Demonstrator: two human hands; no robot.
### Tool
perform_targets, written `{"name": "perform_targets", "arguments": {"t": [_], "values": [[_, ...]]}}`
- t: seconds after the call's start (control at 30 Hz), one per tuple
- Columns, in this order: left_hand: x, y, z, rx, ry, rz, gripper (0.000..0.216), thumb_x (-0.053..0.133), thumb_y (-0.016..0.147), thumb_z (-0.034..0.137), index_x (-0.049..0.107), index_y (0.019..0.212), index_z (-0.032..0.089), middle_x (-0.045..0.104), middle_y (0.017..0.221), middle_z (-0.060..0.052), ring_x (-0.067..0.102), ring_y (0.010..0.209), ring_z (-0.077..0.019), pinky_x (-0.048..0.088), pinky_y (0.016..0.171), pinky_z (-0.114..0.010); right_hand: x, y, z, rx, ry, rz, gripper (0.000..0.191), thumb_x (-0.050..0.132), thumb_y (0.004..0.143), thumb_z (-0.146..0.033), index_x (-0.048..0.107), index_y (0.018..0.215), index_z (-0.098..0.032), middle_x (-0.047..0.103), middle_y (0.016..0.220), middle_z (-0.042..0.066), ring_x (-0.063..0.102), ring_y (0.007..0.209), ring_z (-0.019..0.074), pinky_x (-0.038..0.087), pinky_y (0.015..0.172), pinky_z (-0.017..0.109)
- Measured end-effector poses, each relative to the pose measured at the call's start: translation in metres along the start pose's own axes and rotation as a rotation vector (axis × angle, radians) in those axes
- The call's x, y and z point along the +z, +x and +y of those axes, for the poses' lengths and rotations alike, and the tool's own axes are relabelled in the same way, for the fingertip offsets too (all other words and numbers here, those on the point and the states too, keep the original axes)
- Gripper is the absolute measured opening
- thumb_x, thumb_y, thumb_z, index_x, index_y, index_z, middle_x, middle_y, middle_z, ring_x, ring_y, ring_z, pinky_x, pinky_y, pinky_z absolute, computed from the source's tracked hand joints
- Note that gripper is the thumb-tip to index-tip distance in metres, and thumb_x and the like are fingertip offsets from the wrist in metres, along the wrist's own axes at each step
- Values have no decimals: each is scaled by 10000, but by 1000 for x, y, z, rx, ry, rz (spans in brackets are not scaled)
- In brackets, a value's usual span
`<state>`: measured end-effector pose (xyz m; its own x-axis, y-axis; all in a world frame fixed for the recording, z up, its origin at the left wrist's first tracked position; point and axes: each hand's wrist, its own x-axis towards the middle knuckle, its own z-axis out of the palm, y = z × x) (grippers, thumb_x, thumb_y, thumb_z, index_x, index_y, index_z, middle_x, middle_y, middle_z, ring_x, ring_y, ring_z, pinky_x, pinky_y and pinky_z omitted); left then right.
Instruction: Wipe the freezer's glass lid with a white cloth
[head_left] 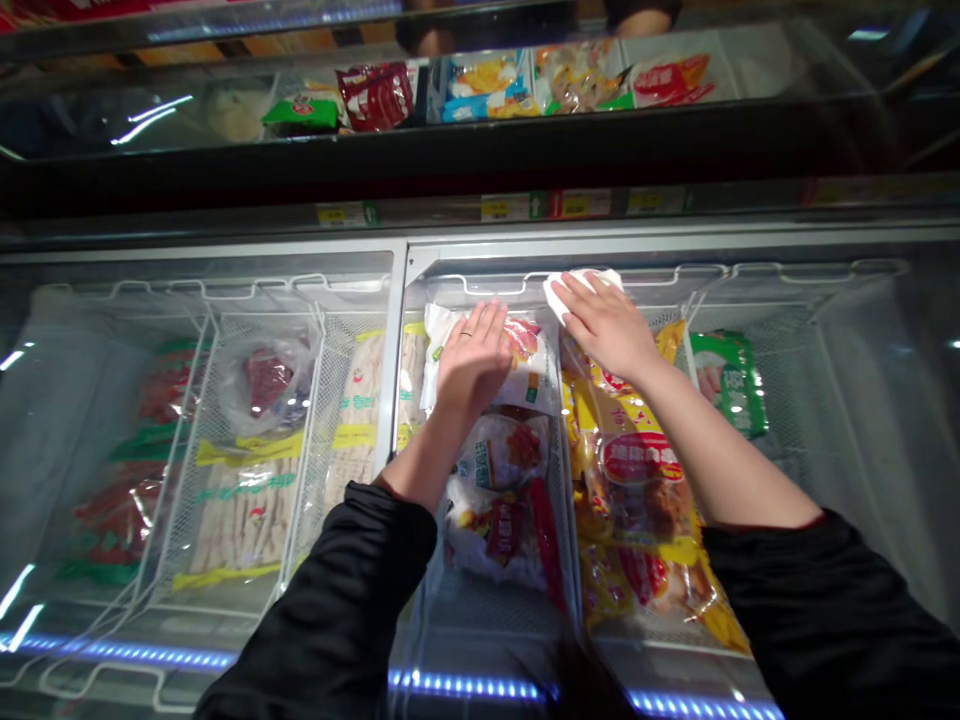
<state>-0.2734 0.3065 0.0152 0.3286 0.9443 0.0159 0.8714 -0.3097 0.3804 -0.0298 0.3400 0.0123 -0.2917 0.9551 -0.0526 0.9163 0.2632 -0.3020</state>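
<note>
My right hand (609,325) presses a folded white cloth (556,296) against the glass lid (517,620) of a chest freezer, close to its far edge. The fingers lie over the cloth, which shows past the fingertips and to the left. My left hand (475,350) rests on the same glass, fingers stretched out, a ring on one of them, with nothing held. Through the glass below it is a white food bag (534,375). Yellow bags (630,460) of frozen food lie under my right forearm, inside the freezer.
A light frame bar (397,340) separates this lid from the left one. Wire baskets (319,400) below hold packs of pale sticks (244,515) and red food (124,510). Price tags (510,207) line the rail behind, before another case of packaged food (379,95).
</note>
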Motion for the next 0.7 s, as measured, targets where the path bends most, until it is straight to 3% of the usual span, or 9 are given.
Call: {"name": "perform_targets", "arguments": {"t": [0.13, 0.3, 0.4, 0.5, 0.6, 0.7], "values": [[0, 0, 1, -5, 0, 7, 650, 454, 1045, 180, 456, 1696, 171, 394, 1773, -48, 330, 1677, -252, 276, 1410, -498, 5, 9, 15, 105, 2, 97, 629, 357, 1126, -390, 334, 1752, -337, 379, 1797, 6, 302, 1676, 385, 285, 1335, 716], [0, 2, 3, -25, -19, -12, 657, 442, 1041, 170, 454, 1698, 176, 392, 1779, -48, 321, 1682, -257, 252, 1420, -492, 16, 30, -5, 115, -21, 91, 656, 361, 1121, -360, 263, 1770, -365, 350, 1809, -18, 273, 1683, 399, 272, 1322, 750], [-2, 4, 4, -44, -17, -41, 667, 444, 1043, 173, 430, 1709, 169, 385, 1790, -48, 300, 1690, -258, 220, 1427, -473, 12, 15, -14, 26, -26, 12, 640, 356, 1125, -368, 285, 1761, -380, 352, 1808, -44, 269, 1690, 362, 253, 1355, 698], [-2, 4, 5, -48, -14, -56, 676, 444, 1040, 166, 419, 1715, 179, 388, 1793, -35, 284, 1695, -260, 208, 1428, -471, 2, -12, -4, -1, -20, -14, 617, 353, 1129, -395, 334, 1746, -378, 378, 1798, -42, 292, 1685, 343, 275, 1357, 664], [-1, 5, 3, -41, -11, -52, 666, 432, 1038, 162, 435, 1705, 166, 397, 1789, -40, 281, 1697, -258, 208, 1427, -469, -4, -27, 13, 94, -40, 30, 632, 361, 1124, -406, 333, 1752, -340, 378, 1802, -7, 309, 1675, 369, 304, 1341, 669], [0, 6, 2, -37, -14, -61, 668, 427, 1039, 171, 427, 1706, 147, 396, 1790, -58, 268, 1701, -266, 209, 1425, -473, 0, -20, 16, 220, -67, 90, 661, 354, 1117, -383, 294, 1769, -297, 352, 1815, 18, 285, 1676, 411, 295, 1332, 698]]}}
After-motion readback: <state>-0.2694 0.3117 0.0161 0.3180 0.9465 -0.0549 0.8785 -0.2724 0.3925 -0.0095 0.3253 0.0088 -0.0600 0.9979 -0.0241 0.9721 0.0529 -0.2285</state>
